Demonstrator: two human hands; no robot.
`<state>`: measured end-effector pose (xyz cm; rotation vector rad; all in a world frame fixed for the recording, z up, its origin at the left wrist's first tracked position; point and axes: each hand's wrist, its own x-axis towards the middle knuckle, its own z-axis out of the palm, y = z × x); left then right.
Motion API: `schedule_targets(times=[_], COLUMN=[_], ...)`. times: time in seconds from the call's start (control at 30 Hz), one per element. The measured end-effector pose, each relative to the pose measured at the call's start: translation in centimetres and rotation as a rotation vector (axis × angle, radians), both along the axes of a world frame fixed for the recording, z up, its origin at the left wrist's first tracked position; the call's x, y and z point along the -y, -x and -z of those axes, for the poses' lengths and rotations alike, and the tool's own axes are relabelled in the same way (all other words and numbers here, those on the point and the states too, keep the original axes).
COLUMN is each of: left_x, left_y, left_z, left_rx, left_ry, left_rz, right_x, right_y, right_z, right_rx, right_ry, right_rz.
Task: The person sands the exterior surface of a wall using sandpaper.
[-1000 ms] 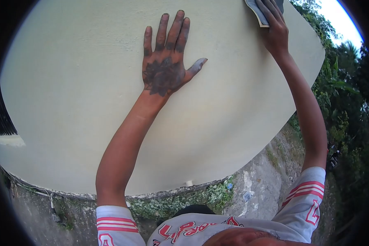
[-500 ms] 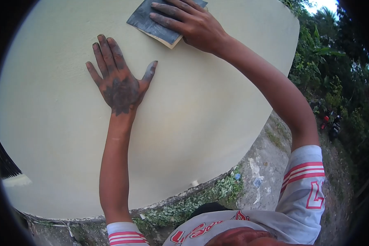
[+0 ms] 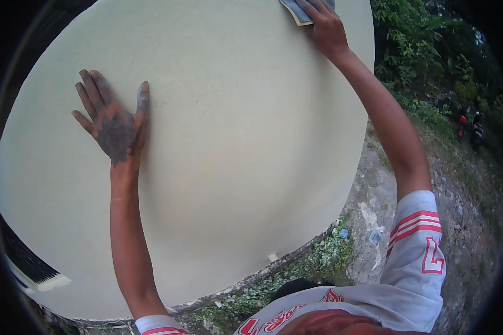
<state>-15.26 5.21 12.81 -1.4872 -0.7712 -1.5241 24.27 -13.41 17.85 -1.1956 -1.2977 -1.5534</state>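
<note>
My left hand [image 3: 117, 125] lies flat on a cream-coloured wall [image 3: 229, 139], its fingers stretched and the thumb apart. Dark grey dust covers its back and fingertips, and it holds nothing. Higher up and to the right, my right hand [image 3: 327, 30] presses a folded sheet of dark sandpaper [image 3: 296, 14] against the same surface. The sheet has a pale backing showing along its lower edge. The top of the sandpaper and part of the fingers are cut off by the frame's upper edge.
A small white pipe stub [image 3: 273, 257] sticks out near the wall's foot. Low green plants [image 3: 324, 254] grow along the base beside rough ground [image 3: 369, 218]. A dark slatted opening [image 3: 25, 251] lies at the lower left. Trees [image 3: 419, 61] stand at the right.
My right hand has moved up and to the right with the sandpaper, toward the wall's right side. My left hand stays flat on the wall, and the view has shifted.
</note>
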Motion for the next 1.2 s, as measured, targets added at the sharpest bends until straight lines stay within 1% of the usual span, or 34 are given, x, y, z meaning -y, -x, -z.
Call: schedule_targets(times=[0.1,0.13,0.2,0.23,0.3,0.33,0.37,0.43,0.5,0.57,0.63,0.7,0.73,0.8,0.83,0.9,0.97,1.03,1.07,1.1,1.17,1.2], left_x=[1.5,2.0,2.8,3.2,3.3,3.3,3.3,3.3,3.2,3.4,3.4,3.6,3.8,3.8,3.7,4.5,6.2,6.0,6.0,5.9,5.6,5.6], left_y=[-6.3,-8.5,-12.2,-13.7,-15.6,-16.2,-16.5,-16.3,-16.4,-16.3,-16.3,-16.3,-16.3,-16.4,-16.4,-16.1,-16.0,-16.1,-16.1,-16.0,-15.9,-15.8], left_z=[-2.1,-2.8,-4.1,-4.4,-5.0,-5.0,-5.0,-5.0,-5.1,-5.1,-5.0,-5.0,-5.1,-4.9,-4.8,-4.6,-4.5,-4.5,-4.6,-4.5,-4.5,-4.4], left_rx=[-0.089,-0.106,-0.132,-0.148,-0.144,-0.13,-0.118,-0.124,-0.125,-0.135,-0.122,-0.118,-0.141,-0.149,-0.151,-0.129,-0.13,-0.118,-0.119,-0.116,-0.108,-0.116], left_ry=[-0.062,-0.086,-0.112,-0.131,-0.147,-0.173,-0.199,-0.193,-0.182,-0.183,-0.19,-0.199,-0.188,-0.168,-0.185,-0.206,0.015,0.004,0.003,0.003,-0.003,-0.01], left_rz=[0.004,0.077,0.06,0.057,0.046,0.076,0.107,0.077,0.064,0.062,0.067,0.075,0.075,0.076,0.097,0.102,-0.084,-0.089,-0.095,-0.1,-0.084,-0.073], right_x=[2.3,2.8,3.5,3.9,4.4,4.2,3.6,2.7,1.3,0.9,-1.5,-1.2,-1.0,0.1,0.9,2.3,3.4,3.5,3.2,3.5,2.6,1.3], right_y=[-6.1,-8.1,-11.9,-13.5,-15.4,-15.9,-16.2,-16.5,-13.9,-9.9,-8.7,-7.1,-7.3,-9.1,-10.4,-13.7,-16.3,-17.2,-17.1,-15.7,-12.1,-10.7], right_z=[0.3,0.6,1.0,1.4,1.4,1.6,1.5,1.1,0.7,1.5,4.2,7.5,8.7,10.3,10.2,8.8,6.1,3.4,2.0,0.9,-1.0,-1.5], right_rx=[-0.083,-0.095,-0.195,-0.202,-0.184,-0.304,-0.304,-0.3,-0.122,0.051,0.269,0.505,0.507,0.722,0.738,0.791,0.741,0.608,0.54,0.55,0.299,0.183], right_ry=[-0.067,-0.069,-0.185,-0.181,-0.223,-0.229,-0.224,-0.262,-0.332,-0.179,-0.02,0.174,0.183,0.455,0.462,0.493,0.381,0.193,0.126,0.128,-0.051,-0.092], right_rz=[-0.036,-0.049,0.028,0.011,-0.047,-0.133,-0.149,-0.177,-0.124,-0.174,-0.12,-0.007,-0.011,-0.084,-0.086,0.011,0.083,0.09,0.045,0.051,-0.08,-0.173])
